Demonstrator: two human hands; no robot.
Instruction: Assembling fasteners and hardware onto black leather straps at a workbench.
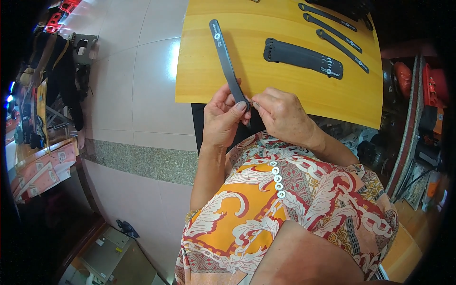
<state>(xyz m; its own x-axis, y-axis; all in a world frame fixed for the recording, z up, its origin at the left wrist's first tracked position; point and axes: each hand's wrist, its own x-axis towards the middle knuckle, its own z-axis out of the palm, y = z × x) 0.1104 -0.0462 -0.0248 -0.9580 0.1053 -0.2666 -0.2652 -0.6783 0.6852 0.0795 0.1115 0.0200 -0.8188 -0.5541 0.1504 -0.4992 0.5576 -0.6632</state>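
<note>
Pale floor tiles [114,71] are crossed on the left by a speckled stone band [137,159], and the far middle and right are filled by a yellow table [199,61]. Now to the near edge, where both hands are brought close together! A long dark strap [225,59] is held in the left hand [223,116], its round near end pinned under the thumb, its length pointed up toward the far left over the table. Right beside that round end, the right hand [285,116] is curled, thumb and fingers drawn narrowly together; whether anything small is pinched there cannot be told.

Farther right, a neat stack of dark straps [301,59] is laid flat, pale print shown at its right end. Beyond it, three single straps [335,33] are spread out at a slant, and a black pile [349,7] is partly lost in shadow at the far right corner. Over on the left, a grey stool [88,45] is seen, with another person's bare foot [81,139] placed nearer.
</note>
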